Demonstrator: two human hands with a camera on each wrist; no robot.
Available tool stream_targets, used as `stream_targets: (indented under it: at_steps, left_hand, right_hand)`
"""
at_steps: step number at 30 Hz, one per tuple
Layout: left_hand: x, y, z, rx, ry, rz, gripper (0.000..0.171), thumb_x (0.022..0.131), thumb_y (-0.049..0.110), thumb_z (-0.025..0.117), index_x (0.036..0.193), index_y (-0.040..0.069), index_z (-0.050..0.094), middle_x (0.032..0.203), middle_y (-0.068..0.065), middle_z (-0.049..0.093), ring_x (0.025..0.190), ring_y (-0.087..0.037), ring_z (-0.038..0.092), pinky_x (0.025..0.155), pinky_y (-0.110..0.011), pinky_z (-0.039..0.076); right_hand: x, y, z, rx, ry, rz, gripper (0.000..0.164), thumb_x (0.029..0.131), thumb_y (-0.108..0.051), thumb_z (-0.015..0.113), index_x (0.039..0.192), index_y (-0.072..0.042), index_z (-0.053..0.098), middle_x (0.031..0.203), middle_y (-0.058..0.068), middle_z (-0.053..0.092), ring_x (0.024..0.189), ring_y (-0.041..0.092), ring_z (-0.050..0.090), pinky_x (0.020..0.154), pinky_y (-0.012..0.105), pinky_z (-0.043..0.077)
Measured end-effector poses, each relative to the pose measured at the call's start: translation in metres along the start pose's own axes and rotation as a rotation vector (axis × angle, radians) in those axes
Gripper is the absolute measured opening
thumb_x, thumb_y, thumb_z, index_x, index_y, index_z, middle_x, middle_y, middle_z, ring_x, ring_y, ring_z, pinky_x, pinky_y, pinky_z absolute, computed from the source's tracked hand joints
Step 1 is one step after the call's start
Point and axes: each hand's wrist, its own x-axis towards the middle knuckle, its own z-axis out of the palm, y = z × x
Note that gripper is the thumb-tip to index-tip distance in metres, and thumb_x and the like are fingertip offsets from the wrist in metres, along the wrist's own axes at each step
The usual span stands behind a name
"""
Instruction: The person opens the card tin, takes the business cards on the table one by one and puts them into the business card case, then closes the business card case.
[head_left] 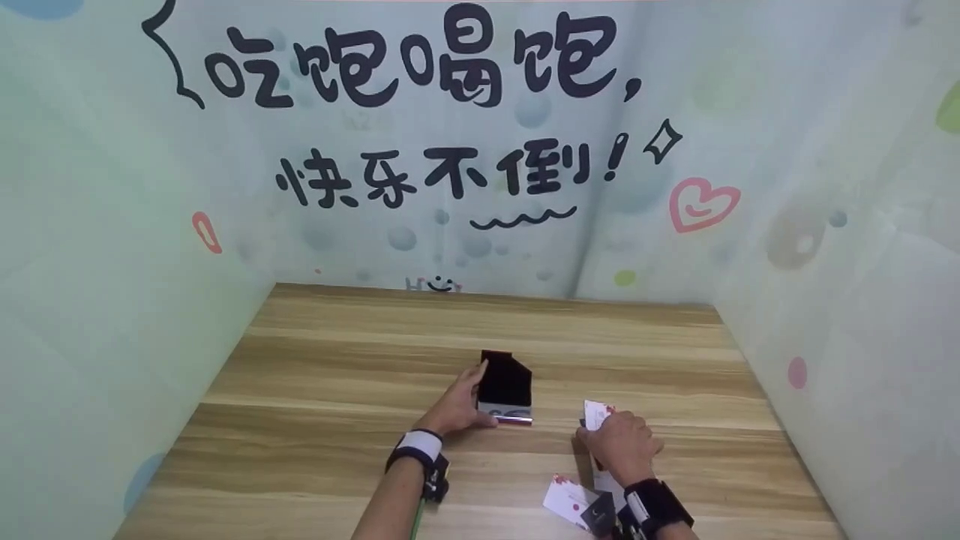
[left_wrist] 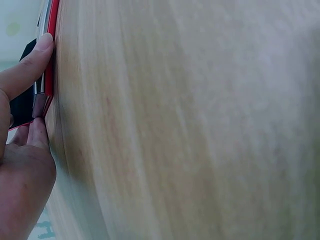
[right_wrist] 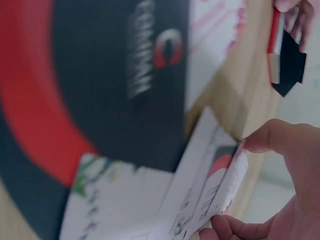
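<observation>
A small card case with its black lid raised stands on the table, near the middle. My left hand grips its left side, thumb at the front edge and fingers behind. In the left wrist view, the case shows a red lower edge and a pale layer above it. To the right, my right hand pinches a few business cards between thumb and fingers. The right wrist view shows these pinched cards tilted up, white with red and black print.
Loose cards lie below my right hand: a white card with red flowers and a dark card. The right wrist view shows a black-and-red card over a white one with green leaves. Printed cloth walls enclose the wooden table.
</observation>
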Motion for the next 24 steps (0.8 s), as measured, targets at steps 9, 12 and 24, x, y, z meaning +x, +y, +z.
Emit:
stream_targets:
  at_steps: [9,12,24]
  left_hand:
    - [-0.001,0.000,0.001,-0.024,0.011,0.019,0.109,0.071,-0.004,0.084,0.156,-0.007,0.017,0.155,-0.038,0.023,0.145,-0.049,0.031,0.121,-0.053,0.030]
    - [-0.001,0.000,0.001,-0.022,0.010,0.010,0.109,0.071,-0.004,0.084,0.157,-0.007,0.017,0.155,-0.038,0.023,0.144,-0.050,0.033,0.121,-0.052,0.031]
    - [-0.001,0.001,0.000,0.023,-0.003,-0.052,0.110,0.074,0.003,0.085,0.159,0.002,0.016,0.157,-0.038,0.019,0.146,-0.048,0.030,0.122,-0.049,0.031]
  right_hand:
    - [-0.002,-0.001,-0.003,0.043,0.027,-0.034,0.062,0.068,-0.035,0.083,0.099,0.013,0.060,0.097,0.029,0.059,0.090,0.042,0.059,0.077,0.061,0.050]
    - [-0.003,-0.003,-0.002,0.044,0.028,-0.052,0.060,0.070,-0.033,0.083,0.100,0.014,0.062,0.096,0.028,0.056,0.088,0.039,0.058,0.075,0.058,0.053]
    - [0.001,-0.012,0.000,0.006,0.225,-0.248,0.047,0.073,-0.021,0.080,0.100,0.014,0.065,0.099,0.030,0.058,0.089,0.045,0.062,0.073,0.061,0.054]
